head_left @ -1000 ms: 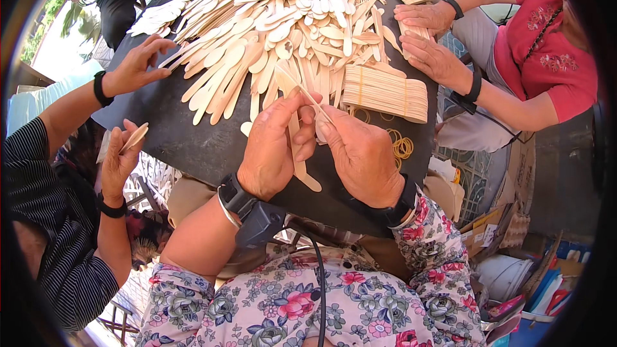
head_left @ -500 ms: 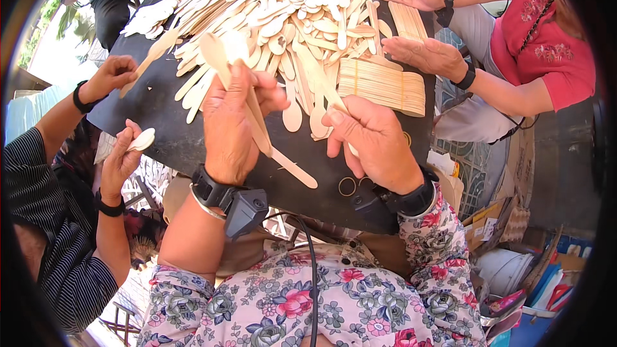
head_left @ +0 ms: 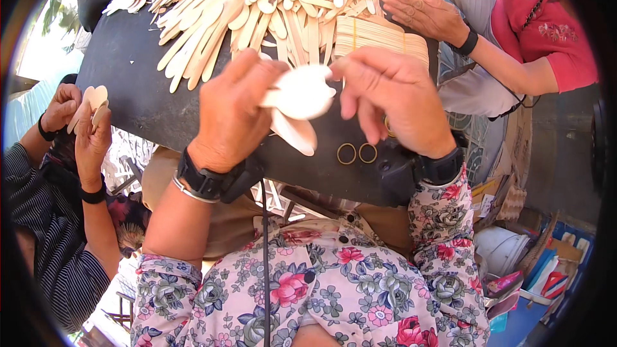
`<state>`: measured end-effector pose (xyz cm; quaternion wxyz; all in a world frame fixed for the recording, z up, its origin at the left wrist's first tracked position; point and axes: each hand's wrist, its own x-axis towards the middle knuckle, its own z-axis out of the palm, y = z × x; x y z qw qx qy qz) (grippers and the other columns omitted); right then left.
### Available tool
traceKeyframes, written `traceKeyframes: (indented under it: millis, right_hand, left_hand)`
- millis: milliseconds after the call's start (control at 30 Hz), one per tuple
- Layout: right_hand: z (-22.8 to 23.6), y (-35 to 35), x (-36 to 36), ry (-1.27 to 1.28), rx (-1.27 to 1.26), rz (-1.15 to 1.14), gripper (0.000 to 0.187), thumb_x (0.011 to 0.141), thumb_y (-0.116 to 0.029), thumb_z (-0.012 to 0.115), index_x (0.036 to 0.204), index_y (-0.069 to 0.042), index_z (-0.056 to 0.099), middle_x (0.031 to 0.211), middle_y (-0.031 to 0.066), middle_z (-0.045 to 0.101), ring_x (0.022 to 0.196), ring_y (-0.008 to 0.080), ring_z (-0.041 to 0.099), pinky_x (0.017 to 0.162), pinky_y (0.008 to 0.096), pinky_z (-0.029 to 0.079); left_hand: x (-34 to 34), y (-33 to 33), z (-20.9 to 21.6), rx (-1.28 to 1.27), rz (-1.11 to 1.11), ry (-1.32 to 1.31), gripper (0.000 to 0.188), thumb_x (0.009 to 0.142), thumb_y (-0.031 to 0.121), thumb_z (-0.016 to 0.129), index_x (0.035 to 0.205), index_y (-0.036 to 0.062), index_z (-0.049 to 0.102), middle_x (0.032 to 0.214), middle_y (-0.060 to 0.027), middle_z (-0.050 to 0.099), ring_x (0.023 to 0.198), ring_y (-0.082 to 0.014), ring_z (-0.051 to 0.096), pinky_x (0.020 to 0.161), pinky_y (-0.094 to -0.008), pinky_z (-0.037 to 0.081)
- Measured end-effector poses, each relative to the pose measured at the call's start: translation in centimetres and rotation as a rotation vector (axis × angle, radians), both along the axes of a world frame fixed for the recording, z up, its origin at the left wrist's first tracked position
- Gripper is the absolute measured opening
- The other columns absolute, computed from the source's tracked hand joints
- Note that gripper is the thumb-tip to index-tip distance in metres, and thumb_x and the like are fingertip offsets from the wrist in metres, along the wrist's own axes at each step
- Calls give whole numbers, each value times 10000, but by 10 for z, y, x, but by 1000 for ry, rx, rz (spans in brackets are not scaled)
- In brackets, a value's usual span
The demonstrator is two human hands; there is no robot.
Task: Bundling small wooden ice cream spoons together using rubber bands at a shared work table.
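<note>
My left hand (head_left: 234, 109) is closed around the handles of a few pale wooden spoons (head_left: 302, 93), held above the near part of the table. Their bowls point right and overlap, washed out by bright light; another bowl hangs lower. At the right edge of the bowls is my right hand (head_left: 398, 96), a fingertip against the rim and the other fingers loosely bent and apart. Below my right hand, two rubber bands (head_left: 347, 153) lie side by side on the black table (head_left: 122, 83). Beyond both hands spreads a large heap of wooden spoons (head_left: 212, 32).
Behind my right hand lies a banded bundle of wooden sticks (head_left: 369, 33). A co-worker's hand (head_left: 427, 18) reaches in from the right. At left, another co-worker's hands (head_left: 93, 125) hold spoons. A dark cable (head_left: 265, 263) runs down my front. Bins (head_left: 501, 250) stand low at right.
Both my hands have come closer together. The spoons in my left hand have turned from pointing away to pointing right. The left co-worker's hands have come together, and the view has shifted.
</note>
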<state>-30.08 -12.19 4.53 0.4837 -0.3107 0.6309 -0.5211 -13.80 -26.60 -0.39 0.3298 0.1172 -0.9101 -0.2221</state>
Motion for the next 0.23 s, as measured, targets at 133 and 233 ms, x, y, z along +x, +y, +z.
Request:
traceKeyframes:
  millis: [133,233]
  right_hand:
    - [7,15,-6,300,-56,-166,272,961,-240,559,984,18,640,682,32,602,433,50,497,393,179,341]
    - [2,24,4,539,-58,-225,212,919,-211,629,960,-4,656,667,41,605,480,60,527,429,197,385]
  left_hand:
    - [3,-3,-2,782,271,310,157,865,155,717,853,-1,704,716,-8,636,635,-101,553,607,-243,451]
    - [28,-37,10,1152,293,197,306,872,298,715,988,14,724,754,-23,667,618,-73,533,574,-194,421]
